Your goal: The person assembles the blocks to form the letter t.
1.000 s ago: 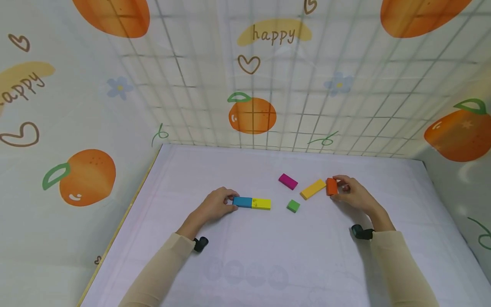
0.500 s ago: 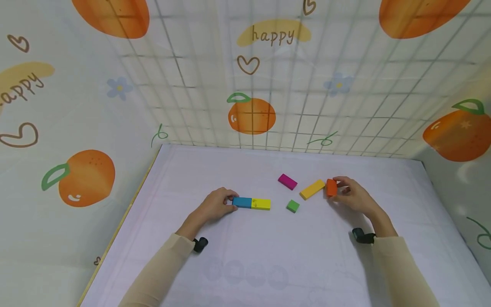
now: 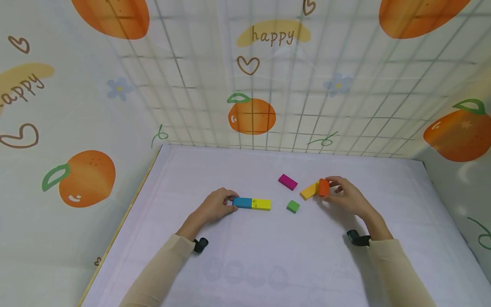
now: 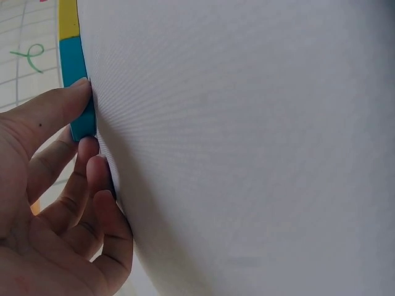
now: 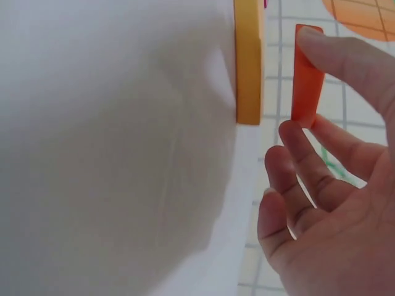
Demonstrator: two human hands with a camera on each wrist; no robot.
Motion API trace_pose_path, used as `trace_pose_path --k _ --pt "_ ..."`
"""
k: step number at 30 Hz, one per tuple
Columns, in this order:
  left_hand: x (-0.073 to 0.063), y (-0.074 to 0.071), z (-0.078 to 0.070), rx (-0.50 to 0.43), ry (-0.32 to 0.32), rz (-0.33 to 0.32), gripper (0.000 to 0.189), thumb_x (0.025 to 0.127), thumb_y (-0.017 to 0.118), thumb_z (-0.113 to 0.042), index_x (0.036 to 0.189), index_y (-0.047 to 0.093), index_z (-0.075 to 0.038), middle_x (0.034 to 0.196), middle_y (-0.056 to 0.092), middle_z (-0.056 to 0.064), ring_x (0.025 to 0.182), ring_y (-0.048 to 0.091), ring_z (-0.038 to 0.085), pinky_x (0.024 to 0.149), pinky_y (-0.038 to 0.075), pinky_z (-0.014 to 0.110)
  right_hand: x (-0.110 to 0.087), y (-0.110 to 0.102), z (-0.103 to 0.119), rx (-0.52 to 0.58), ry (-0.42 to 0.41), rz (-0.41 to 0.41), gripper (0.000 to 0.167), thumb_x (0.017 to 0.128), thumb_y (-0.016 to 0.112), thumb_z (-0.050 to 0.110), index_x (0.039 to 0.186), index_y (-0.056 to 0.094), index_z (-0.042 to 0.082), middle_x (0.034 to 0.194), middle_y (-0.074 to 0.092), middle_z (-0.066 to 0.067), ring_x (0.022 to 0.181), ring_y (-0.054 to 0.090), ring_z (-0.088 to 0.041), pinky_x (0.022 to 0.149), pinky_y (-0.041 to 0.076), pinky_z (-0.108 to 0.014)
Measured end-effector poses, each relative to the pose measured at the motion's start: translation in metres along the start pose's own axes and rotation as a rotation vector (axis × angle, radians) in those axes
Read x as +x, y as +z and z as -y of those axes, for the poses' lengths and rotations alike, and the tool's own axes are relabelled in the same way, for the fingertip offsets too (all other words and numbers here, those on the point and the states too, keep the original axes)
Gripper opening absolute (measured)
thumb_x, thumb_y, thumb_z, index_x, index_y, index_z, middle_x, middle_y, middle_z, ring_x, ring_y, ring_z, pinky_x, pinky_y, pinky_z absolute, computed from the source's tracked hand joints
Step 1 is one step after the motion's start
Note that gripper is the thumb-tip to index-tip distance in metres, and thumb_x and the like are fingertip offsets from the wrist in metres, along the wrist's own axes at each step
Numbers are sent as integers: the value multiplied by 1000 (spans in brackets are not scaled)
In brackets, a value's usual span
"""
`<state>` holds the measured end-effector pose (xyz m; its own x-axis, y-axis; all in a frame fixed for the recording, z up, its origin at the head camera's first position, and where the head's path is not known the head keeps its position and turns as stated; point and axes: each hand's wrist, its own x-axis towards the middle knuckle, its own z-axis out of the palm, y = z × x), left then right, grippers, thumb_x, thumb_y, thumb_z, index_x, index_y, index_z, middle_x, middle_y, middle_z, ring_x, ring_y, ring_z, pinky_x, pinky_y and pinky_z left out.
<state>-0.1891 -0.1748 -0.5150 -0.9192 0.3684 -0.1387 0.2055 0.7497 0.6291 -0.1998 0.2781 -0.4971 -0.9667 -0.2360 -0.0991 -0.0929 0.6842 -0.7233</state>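
My left hand (image 3: 216, 205) pinches a blue block (image 3: 242, 203) between thumb and fingers at its left end. The block lies on the white tabletop, end to end with a yellow block (image 3: 261, 204). Thumb and fingers of my right hand (image 3: 350, 195) hold an orange-red block (image 3: 324, 187); in the right wrist view this orange-red block (image 5: 307, 80) is raised off the table. From the head it overlaps the right end of a longer amber block (image 3: 308, 192), which lies slanted on the table.
A magenta block (image 3: 288, 182) lies behind the amber one, and a small green block (image 3: 293, 206) sits nearer, between the yellow and amber blocks. A patterned curtain (image 3: 192, 106) stands along the table's back edge, with more of it at both sides.
My right hand has lifted the orange-red block and carried it a little left, over the amber block's end. My left hand and the blue block stay put.
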Motion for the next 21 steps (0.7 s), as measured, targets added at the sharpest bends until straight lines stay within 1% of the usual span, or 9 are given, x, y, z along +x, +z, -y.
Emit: trace_pose_path --k 7,10,15,18,21 --pt "0 0 -1 -4 -2 1 36 86 81 -21 121 71 -17 94 59 -3 77 50 18 66 40 33 0 7 14 -6 -48 11 64 89 78 22 143 47 5 133 52 -22 110 49 -38 85 46 -48" --pt "0 0 -1 -3 -4 3 36 86 81 -21 121 71 -17 94 59 -2 77 50 18 66 40 33 1 10 19 -4 -91 15 64 88 79 20 142 48 3 130 54 -21 108 51 -37 84 46 -47" --pt "0 0 0 4 -6 5 36 86 81 -22 121 72 -18 94 59 -2 77 50 18 66 40 32 3 15 27 14 -164 17 63 87 80 17 140 51 1 128 56 -20 108 52 -38 86 45 -52" --pt "0 0 0 2 -5 4 36 86 81 -22 121 72 -18 94 59 -2 77 50 17 66 40 32 6 19 30 23 -179 16 63 86 81 18 139 52 2 128 56 -20 108 52 -37 88 43 -56" --pt "1 0 -1 1 -4 4 37 86 81 -21 121 72 -18 94 59 -2 77 50 18 66 40 33 8 23 35 37 -185 24 64 85 82 18 139 52 3 128 56 -20 107 52 -37 89 44 -57"
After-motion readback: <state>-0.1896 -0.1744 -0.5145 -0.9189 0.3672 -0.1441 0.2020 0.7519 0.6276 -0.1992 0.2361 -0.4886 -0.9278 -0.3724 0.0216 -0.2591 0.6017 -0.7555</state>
